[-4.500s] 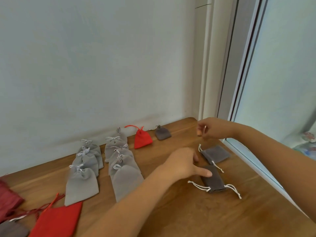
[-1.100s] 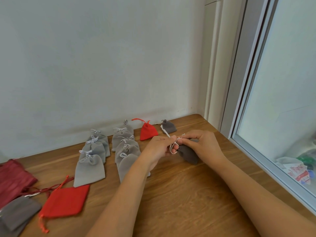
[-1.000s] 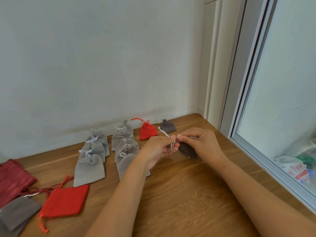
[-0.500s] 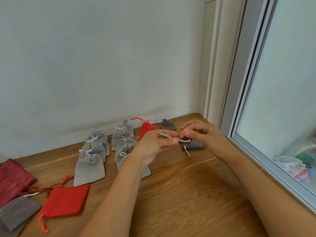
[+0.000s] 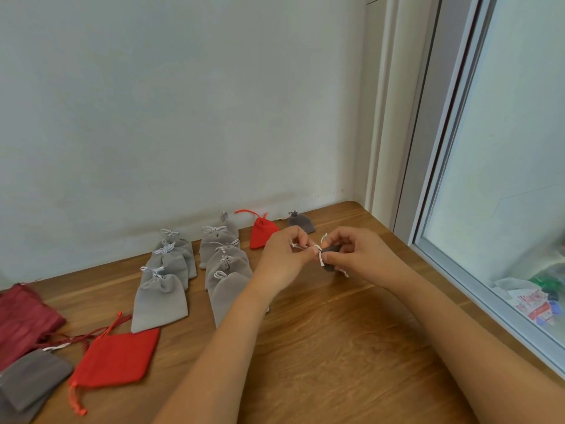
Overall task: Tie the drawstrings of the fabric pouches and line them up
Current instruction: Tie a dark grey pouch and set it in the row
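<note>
Drawn closer together, the left grip [image 5: 284, 261] and right grip [image 5: 363, 255], fingers curled, each pinch the white drawstring [image 5: 320, 257] of the grey pouch [image 5: 330, 267] between them.

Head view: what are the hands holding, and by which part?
The dark grey pouch, by its white drawstring: left hand pinches one cord end, right hand pinches the cord at the pouch's mouth.

No text can be read anywhere — the red print on the white packet [image 5: 530, 304] behind the window glass [image 5: 504, 148] is too blurred.
</note>
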`<state>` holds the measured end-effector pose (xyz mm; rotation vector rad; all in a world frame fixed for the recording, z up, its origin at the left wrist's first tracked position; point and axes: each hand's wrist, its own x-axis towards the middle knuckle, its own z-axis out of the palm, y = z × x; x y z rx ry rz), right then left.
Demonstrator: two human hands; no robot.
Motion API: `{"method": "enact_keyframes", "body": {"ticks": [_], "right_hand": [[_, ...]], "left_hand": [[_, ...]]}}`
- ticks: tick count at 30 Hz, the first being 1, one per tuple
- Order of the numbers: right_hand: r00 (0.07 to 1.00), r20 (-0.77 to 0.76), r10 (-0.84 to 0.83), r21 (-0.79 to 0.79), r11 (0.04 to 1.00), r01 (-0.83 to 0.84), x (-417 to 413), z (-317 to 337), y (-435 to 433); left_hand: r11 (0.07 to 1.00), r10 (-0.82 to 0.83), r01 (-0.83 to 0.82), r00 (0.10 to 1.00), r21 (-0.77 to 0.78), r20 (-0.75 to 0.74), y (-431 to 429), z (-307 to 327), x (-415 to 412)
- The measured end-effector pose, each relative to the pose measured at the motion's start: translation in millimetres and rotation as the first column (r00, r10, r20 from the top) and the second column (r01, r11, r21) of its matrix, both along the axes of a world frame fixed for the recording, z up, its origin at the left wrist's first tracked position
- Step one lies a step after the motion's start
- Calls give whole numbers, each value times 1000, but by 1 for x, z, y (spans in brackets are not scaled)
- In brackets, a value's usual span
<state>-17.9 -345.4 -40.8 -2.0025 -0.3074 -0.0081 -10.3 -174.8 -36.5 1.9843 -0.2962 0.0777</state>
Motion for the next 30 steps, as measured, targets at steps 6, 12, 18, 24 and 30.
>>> {"method": "enact_keyframes", "body": {"ticks": [6, 12, 18, 24, 30], "right_hand": [[1000, 2, -21, 69, 997, 21, -2, 7, 2], [999, 5, 43, 168, 985, -44, -8, 9, 1], [995, -102, -2, 204, 979, 23, -6, 8, 1], [1000, 4, 10, 226, 974, -11, -8, 11, 0], [974, 221, -49, 33, 999, 43, -10, 10, 5]], "left_hand": [[973, 129, -182, 938, 139, 322, -8, -1, -5], [986, 87, -128, 943, 110, 320, -5, -1, -5], [986, 106, -141, 940, 87, 325, -3, -5, -4], [988, 117, -144, 926, 51, 358, -2, -6, -3], [980, 135, -181, 907, 79, 398, -4, -8, -1]]}}
